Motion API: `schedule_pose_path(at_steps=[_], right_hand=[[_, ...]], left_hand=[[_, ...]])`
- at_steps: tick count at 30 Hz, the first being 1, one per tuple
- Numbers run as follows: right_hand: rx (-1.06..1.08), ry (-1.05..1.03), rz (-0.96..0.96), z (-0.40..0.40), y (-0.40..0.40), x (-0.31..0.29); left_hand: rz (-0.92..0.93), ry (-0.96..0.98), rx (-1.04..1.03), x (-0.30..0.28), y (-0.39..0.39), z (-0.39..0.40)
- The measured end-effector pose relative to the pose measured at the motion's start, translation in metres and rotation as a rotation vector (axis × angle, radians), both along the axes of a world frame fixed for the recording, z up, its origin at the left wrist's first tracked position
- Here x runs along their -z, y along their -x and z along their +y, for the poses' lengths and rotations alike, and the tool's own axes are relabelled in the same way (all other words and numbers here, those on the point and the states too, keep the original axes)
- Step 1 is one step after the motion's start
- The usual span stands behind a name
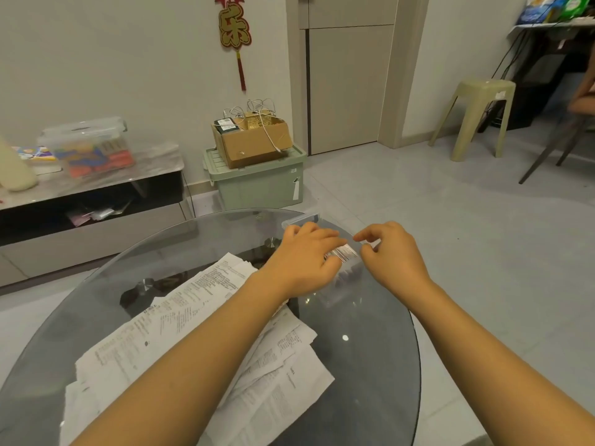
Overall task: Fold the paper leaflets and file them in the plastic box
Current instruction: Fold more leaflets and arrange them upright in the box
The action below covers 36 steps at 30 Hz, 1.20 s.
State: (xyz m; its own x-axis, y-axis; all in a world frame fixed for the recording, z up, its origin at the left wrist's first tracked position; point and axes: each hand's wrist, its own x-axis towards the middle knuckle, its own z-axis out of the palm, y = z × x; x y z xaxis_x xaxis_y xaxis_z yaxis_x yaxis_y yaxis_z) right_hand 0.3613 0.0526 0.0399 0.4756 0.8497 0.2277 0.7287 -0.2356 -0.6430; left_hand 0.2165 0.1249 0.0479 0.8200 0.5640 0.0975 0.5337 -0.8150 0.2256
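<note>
A loose pile of white printed paper leaflets [199,336] lies across the round glass table [370,365]. At the table's far edge stands a clear plastic box [341,278], mostly hidden by my hands; its lid edge shows behind them. My left hand [306,262] rests over the box with fingers curled, touching a small folded leaflet with a barcode [343,252]. My right hand [389,255] pinches the right end of that folded leaflet above the box.
Past the table stand a green storage bin [260,185] with a cardboard box [254,140] on top, a low cabinet [90,201] with a clear container, a plastic stool [476,114] and a closed door. A person's arm shows at the far right edge.
</note>
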Motion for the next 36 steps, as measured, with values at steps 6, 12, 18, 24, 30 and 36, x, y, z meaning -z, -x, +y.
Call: schedule_pose_path(at_steps=[6, 12, 18, 24, 30, 36], right_hand=[[-0.184, -0.027, -0.009, -0.020, 0.035, -0.007], [-0.367, 0.042, -0.027, -0.035, 0.083, 0.000], [-0.521, 0.111, -0.128, -0.040, 0.103, 0.013], [-0.597, 0.210, -0.227, -0.045, 0.110, 0.028], [-0.686, 0.269, -0.280, -0.046, 0.120, 0.032], [-0.882, 0.362, -0.329, -0.055, 0.131, 0.042]], left_hand=[[-0.159, 0.048, -0.206, -0.009, 0.060, -0.055], [0.025, 0.113, -0.468, 0.007, 0.124, -0.102], [0.115, 0.245, -0.690, 0.038, 0.165, -0.101], [0.114, 0.246, -0.713, 0.053, 0.189, -0.093], [0.187, 0.094, -0.666, 0.054, 0.182, -0.106], [0.149, 0.204, -0.568, 0.050, 0.180, -0.133]])
